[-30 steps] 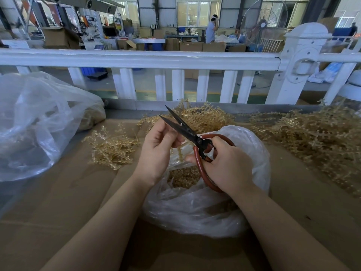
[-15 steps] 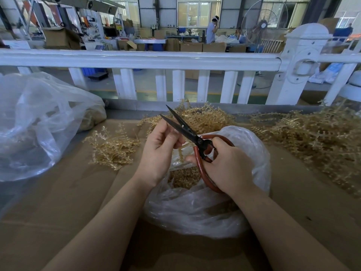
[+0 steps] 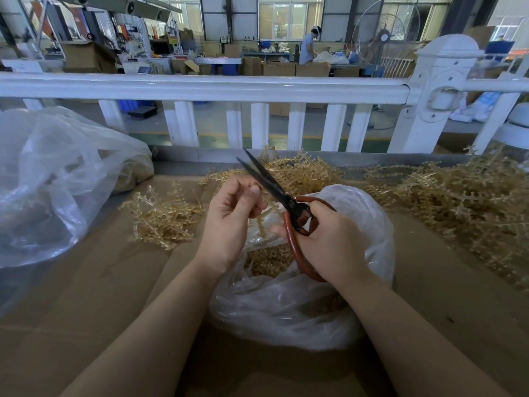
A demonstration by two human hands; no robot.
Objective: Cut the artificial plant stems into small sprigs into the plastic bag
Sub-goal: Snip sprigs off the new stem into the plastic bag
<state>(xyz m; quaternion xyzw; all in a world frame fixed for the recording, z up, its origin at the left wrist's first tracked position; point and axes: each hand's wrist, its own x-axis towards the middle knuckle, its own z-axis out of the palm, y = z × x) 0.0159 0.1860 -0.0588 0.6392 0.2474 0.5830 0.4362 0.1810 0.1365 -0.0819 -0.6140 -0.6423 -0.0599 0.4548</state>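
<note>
My right hand grips the red handles of black-bladed scissors, whose blades are parted and point up and to the left. My left hand pinches a tan artificial plant stem that hangs down beside the blades, over the mouth of a clear plastic bag. Cut sprigs lie heaped inside the bag. Both hands hover above the bag's opening.
Loose tan stems lie in a small pile to the left, a heap behind my hands, and a large pile on the right. A big clear bag sits far left. A white railing borders the cardboard-covered table.
The scissor blades have narrowed slightly. My left hand has drawn the stem a little away from the blades, so more of it shows hanging over the bag.
</note>
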